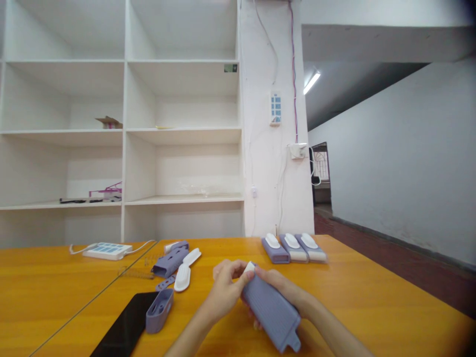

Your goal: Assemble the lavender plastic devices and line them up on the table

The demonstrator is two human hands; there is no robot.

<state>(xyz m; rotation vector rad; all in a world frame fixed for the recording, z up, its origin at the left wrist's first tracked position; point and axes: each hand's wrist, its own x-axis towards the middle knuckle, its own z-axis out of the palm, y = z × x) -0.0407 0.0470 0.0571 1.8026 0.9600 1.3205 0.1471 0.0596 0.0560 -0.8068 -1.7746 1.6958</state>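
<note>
A purple ribbed plastic housing (269,312) is tilted above the table's front edge, with a rounded tab at its near end. My right hand (284,287) is closed around its far right side, some fingers hidden underneath. At the far end of the housing, my left hand (227,287) pinches a small white plastic piece (249,267) between thumb and fingers. How the white piece meets the housing is partly covered by my fingers.
On the orange table (357,307), left of my hands, lie a black flat device (124,325), a purple open cup-like part (159,311), a purple sleeve (171,262), white oval caps (182,276), coil springs (136,272) and a power strip (107,250). Three purple-and-white units (293,252) stand at the back.
</note>
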